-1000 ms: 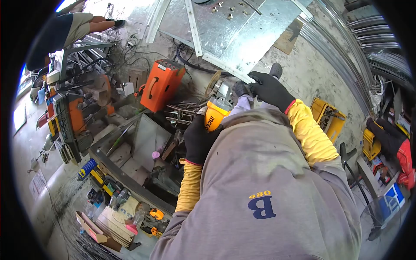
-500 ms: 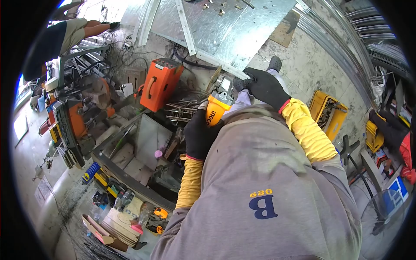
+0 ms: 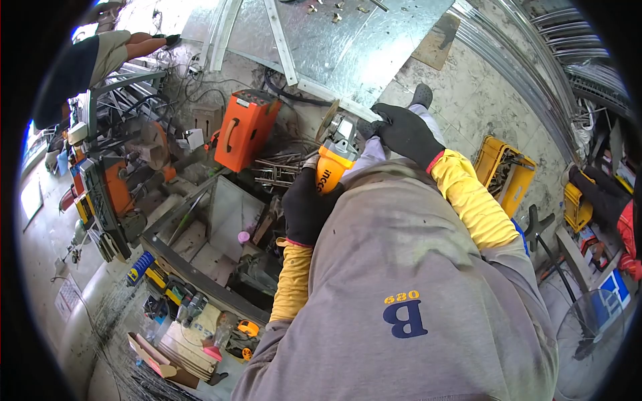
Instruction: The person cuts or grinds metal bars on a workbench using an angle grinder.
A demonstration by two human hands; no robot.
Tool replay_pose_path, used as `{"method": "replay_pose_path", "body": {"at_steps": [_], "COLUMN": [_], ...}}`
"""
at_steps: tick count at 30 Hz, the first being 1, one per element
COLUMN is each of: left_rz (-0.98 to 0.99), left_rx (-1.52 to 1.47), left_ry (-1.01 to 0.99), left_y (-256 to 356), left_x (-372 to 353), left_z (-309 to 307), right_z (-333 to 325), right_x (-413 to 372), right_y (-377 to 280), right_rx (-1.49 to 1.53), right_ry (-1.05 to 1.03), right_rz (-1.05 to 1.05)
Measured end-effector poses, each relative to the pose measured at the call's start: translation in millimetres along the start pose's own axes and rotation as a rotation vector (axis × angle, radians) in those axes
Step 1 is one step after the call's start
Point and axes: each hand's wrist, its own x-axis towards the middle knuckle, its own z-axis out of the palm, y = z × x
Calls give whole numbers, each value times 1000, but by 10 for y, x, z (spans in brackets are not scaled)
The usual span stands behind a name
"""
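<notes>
In the head view my left hand [image 3: 309, 208], in a black glove with a yellow sleeve, is wrapped round the body of an orange angle grinder [image 3: 334, 162]. The grinder's silver head and its disc [image 3: 328, 119] point away from me, towards the sheet's near edge. My right hand [image 3: 406, 136], also in a black glove, is closed on the near end of a pale metal strip [image 3: 341, 101] along that edge. A large shiny metal sheet [image 3: 348, 53] lies beyond, with another strip [image 3: 281, 43] across it.
An orange box-shaped machine with a handle [image 3: 246, 130] stands left of the grinder, beside a pile of metal rods. A yellow toolbox [image 3: 505, 175] sits at right, near long metal tubes [image 3: 508, 73]. One person [image 3: 100, 57] is at upper left, another [image 3: 625, 234] at far right.
The whole view has shifted very slightly. Both hands keep their grips, and the grinder stays in nearly the same place.
</notes>
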Motion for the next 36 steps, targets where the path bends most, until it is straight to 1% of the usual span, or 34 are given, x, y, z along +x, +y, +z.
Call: {"method": "replay_pose_path", "body": {"at_steps": [8,10,20,22,28,32,36], "left_rz": [15,-30,-4,6,-44,-42,-22], "left_rx": [-13,18,17,-10,9,4,-10], "left_ry": [31,-29,-25,12,-32,-35,-6], "left_y": [21,13,-14,-5,5,9,35], "left_x": [-6,-1,-1,3,6,8,14], "left_z": [5,-3,24,29,18,15,6], "right_z": [-5,23,82,57,57,42,6], "right_x": [11,43,91,64,58,63,38], "right_y": [6,64,181,129,122,117,61], "right_rx": [26,34,79,82,72,82,81], "right_ry": [-22,-34,-56,-46,-26,-56,-37], "right_rz": [11,5,-26,-14,-16,-6,2]}}
